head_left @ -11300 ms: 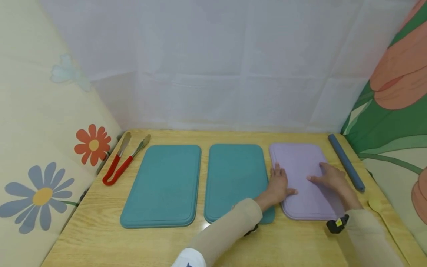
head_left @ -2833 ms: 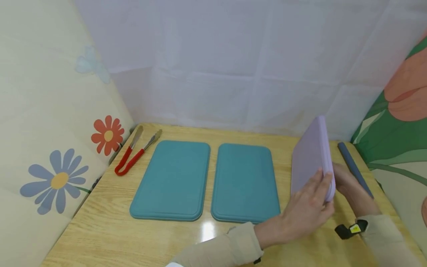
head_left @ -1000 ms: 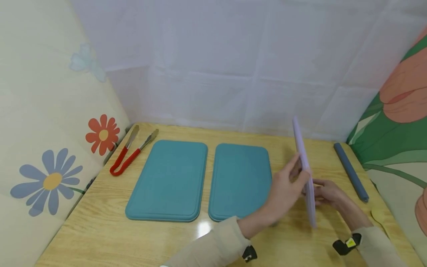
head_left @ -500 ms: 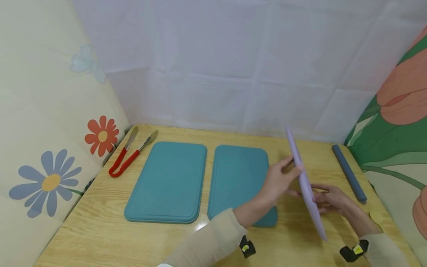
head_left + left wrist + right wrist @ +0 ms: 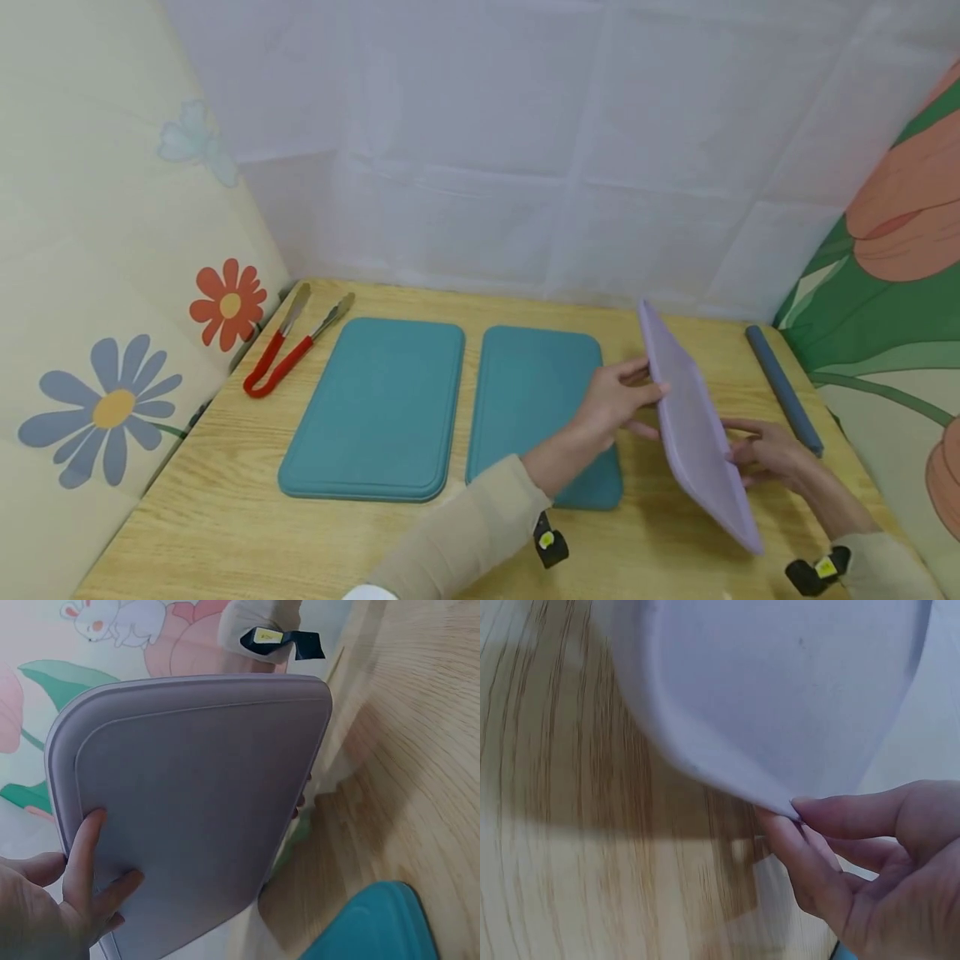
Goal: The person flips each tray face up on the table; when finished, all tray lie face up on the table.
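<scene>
A light purple shallow rectangular tray [image 5: 701, 433] is held tilted above the right side of the wooden table, its hollow inner side facing up and to the right. My left hand [image 5: 611, 404] pinches its left rim, thumb on the inner side. In the left wrist view, that hand's fingers [image 5: 84, 847] lie spread against the flat underside [image 5: 187, 795]. Over on the right rim, my right hand [image 5: 772, 454] pinches the edge; the right wrist view shows the thumb [image 5: 855, 814] inside and fingers beneath. Two teal trays [image 5: 378, 408] lie flat, bottoms up, to the left, the nearer one [image 5: 532, 392] partly behind my left arm.
Red-handled tongs [image 5: 281, 367] lie spread at the table's far left. A dark blue rod [image 5: 783, 392] rests along the right edge. White cloth [image 5: 465, 150] hangs behind, with flower-printed cloth [image 5: 900, 292] at the sides.
The purple tray, flat under both hands at first, was lifted and stood on edge. Over the last second it has tipped, its upper edge leaning left and its inner side coming into view.
</scene>
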`<move>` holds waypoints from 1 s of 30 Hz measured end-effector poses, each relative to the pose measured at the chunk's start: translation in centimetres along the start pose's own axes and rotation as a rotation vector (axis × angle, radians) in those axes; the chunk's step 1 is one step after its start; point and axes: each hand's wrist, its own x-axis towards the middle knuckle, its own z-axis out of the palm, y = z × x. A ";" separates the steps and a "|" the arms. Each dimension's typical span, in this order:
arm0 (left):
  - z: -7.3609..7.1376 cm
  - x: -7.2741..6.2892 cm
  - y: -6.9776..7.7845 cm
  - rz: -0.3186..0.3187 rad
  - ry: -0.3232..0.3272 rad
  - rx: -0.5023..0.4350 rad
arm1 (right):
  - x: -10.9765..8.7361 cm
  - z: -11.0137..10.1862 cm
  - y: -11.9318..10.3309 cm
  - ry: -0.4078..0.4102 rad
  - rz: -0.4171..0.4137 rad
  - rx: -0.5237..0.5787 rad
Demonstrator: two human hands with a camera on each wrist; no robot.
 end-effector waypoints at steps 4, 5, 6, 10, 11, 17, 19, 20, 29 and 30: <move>-0.6 0.6 -0.5 -0.034 0.006 0.033 | -0.2 -0.6 0.5 0.031 -0.002 -0.022; -0.7 0.7 -0.7 -0.040 0.007 0.042 | -0.3 -0.7 0.7 0.036 -0.003 -0.025; -0.8 0.8 -0.8 -0.048 0.012 0.048 | -0.4 -0.8 0.8 0.045 -0.001 -0.028; -1.3 1.1 -1.5 -0.063 0.018 0.086 | -0.4 -1.2 1.1 0.068 0.003 -0.039; -1.4 1.1 -1.7 -0.067 0.020 0.096 | -0.4 -1.3 1.1 0.071 0.003 -0.045; -1.7 1.6 -2.6 -0.082 0.039 0.138 | -0.2 -2.0 1.2 0.092 0.021 -0.056; -1.7 1.8 -2.8 -0.086 0.045 0.157 | -0.2 -2.2 1.3 0.094 0.021 -0.055; -1.7 1.9 -2.9 -0.088 0.046 0.168 | -0.2 -2.4 1.3 0.094 0.022 -0.053; -1.9 2.6 -3.8 -0.144 0.083 0.262 | 0.2 -3.1 1.2 0.103 0.019 -0.128; -1.9 2.7 -4.0 -0.151 0.083 0.269 | 0.2 -3.2 1.1 0.105 0.018 -0.142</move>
